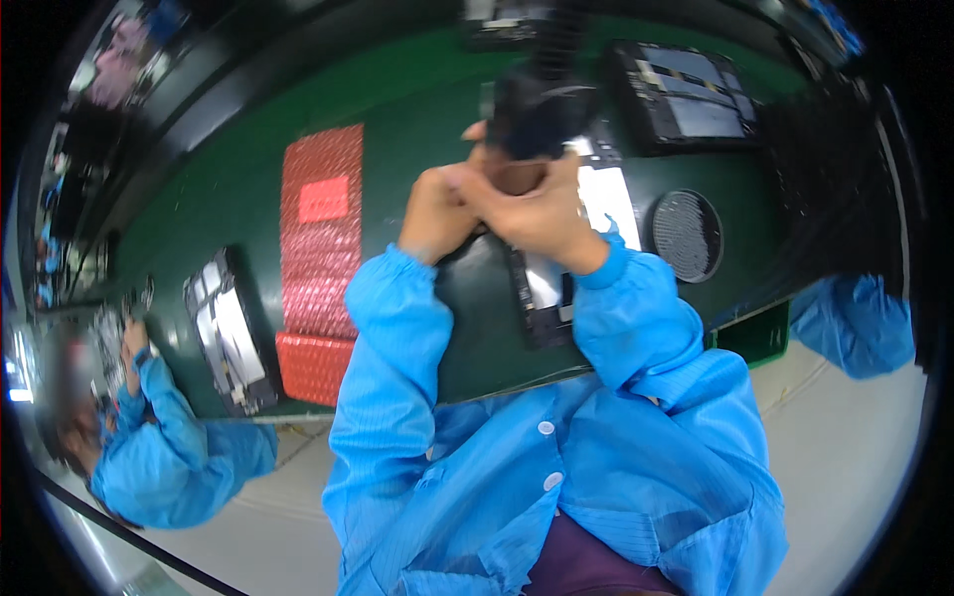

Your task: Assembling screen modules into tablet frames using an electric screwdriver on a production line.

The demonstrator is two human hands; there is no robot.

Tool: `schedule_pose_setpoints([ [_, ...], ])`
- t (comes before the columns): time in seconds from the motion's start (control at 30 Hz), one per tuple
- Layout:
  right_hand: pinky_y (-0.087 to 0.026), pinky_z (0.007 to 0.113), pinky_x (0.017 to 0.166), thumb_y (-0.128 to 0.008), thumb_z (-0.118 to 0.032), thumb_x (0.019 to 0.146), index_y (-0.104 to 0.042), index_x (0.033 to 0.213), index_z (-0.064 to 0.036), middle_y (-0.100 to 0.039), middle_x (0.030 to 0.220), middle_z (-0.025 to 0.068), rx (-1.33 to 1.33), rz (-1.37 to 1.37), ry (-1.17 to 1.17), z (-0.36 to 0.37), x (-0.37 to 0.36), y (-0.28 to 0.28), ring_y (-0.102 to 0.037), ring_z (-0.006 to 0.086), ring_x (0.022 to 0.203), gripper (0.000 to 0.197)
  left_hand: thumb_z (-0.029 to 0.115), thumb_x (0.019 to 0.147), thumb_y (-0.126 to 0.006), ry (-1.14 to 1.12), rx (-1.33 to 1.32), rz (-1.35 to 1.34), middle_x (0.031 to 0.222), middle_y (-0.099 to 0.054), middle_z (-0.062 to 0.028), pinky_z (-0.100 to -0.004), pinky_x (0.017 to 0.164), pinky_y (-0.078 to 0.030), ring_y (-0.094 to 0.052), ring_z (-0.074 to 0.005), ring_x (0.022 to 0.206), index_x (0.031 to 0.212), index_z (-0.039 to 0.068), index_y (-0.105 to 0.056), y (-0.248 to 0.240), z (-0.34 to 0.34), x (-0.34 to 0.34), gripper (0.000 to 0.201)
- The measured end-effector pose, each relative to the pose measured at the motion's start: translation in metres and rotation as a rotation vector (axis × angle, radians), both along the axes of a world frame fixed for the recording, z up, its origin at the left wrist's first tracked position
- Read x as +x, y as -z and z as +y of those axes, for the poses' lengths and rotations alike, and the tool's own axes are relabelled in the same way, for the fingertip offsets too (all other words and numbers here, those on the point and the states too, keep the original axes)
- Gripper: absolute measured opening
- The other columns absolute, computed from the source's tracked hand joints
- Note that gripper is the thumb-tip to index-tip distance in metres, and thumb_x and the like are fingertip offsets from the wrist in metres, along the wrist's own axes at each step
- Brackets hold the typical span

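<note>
My left hand (437,209) and my right hand (542,214) are close together over the middle of the bench, their fingers bent inward and meeting. What they hold, if anything, is hidden by the fingers and blur. Right above them hangs a black nozzle (537,114) on a ribbed hose, covering part of my right fingers. Under my right wrist lies an opened flat device (542,288) with a black frame and bright white panels, partly hidden by my hand and sleeve. To its right is a round black dish (688,235) with a ridged grey inside.
Red bubble-wrap sheeting (323,238) lies left on the green bench (407,348), beside another opened device (231,333). Stacked black devices (686,94) stand at the far right. A green bin (752,340) sits by the right edge. Co-workers' blue sleeves (169,397) show at both sides.
</note>
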State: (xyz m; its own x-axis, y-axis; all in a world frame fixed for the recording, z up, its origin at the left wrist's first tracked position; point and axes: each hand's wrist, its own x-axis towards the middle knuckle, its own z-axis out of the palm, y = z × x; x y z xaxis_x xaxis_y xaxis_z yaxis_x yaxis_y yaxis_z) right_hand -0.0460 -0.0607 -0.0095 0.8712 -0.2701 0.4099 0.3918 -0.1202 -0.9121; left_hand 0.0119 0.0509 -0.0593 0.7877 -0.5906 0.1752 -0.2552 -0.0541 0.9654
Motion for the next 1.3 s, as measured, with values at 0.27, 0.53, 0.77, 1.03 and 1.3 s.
schedule_pose_setpoints([
  [0.27,-0.045,0.023,0.05,-0.072,0.001,0.072,-0.054,0.101,-0.0033,-0.059,0.065,0.0024,0.096,-0.17,0.075,-0.077,-0.039,-0.046,-0.057,0.009,0.055,0.034,0.003,0.076,-0.07,-0.05,0.186,0.41,0.074,-0.063,-0.0053,-0.0179,0.051,-0.049,-0.06,-0.0083,0.065,0.084,-0.002,-0.058,-0.019,0.006,-0.013,0.015],
  [0.53,-0.047,0.025,0.051,-0.074,-0.013,0.073,-0.058,0.093,-0.005,-0.06,0.061,0.0042,0.047,-0.19,0.323,-0.182,-0.071,-0.008,-0.058,0.014,0.05,0.027,0.007,0.077,-0.071,-0.077,0.24,0.396,0.069,-0.061,-0.004,-0.0184,0.048,-0.047,-0.056,-0.0065,0.058,0.081,-0.002,-0.058,-0.023,0.0,-0.025,0.016],
  [0.77,-0.047,0.025,0.052,-0.074,-0.012,0.073,-0.059,0.093,-0.0044,-0.06,0.061,0.0047,0.002,-0.107,0.319,-0.182,-0.069,0.002,-0.058,0.0137,0.05,0.026,0.013,0.074,-0.076,-0.248,0.392,0.253,0.061,-0.057,-0.0022,-0.0173,0.042,-0.038,-0.049,-0.0045,0.048,0.074,-0.003,-0.059,-0.026,0.004,-0.033,0.023],
  [1.03,-0.047,0.024,0.052,-0.075,-0.012,0.073,-0.058,0.093,-0.0037,-0.06,0.062,0.0046,-0.057,-0.099,0.306,-0.18,-0.066,0.007,-0.059,0.0133,0.052,0.028,0.016,0.074,-0.076,-0.276,0.444,0.226,0.058,-0.056,-0.0011,-0.0176,0.04,-0.036,-0.048,-0.0044,0.047,0.074,-0.003,-0.059,-0.026,0.003,-0.036,0.025],
  [1.3,-0.046,0.024,0.049,-0.074,-0.009,0.074,-0.056,0.093,-0.0017,-0.059,0.06,0.0042,-0.064,-0.117,0.304,-0.179,-0.069,0.004,-0.058,0.012,0.05,0.027,0.018,0.074,-0.076,-0.278,0.459,0.234,0.058,-0.055,-0.0002,-0.0176,0.04,-0.036,-0.048,-0.0046,0.046,0.074,-0.002,-0.059,-0.027,0.0,-0.037,0.026],
])
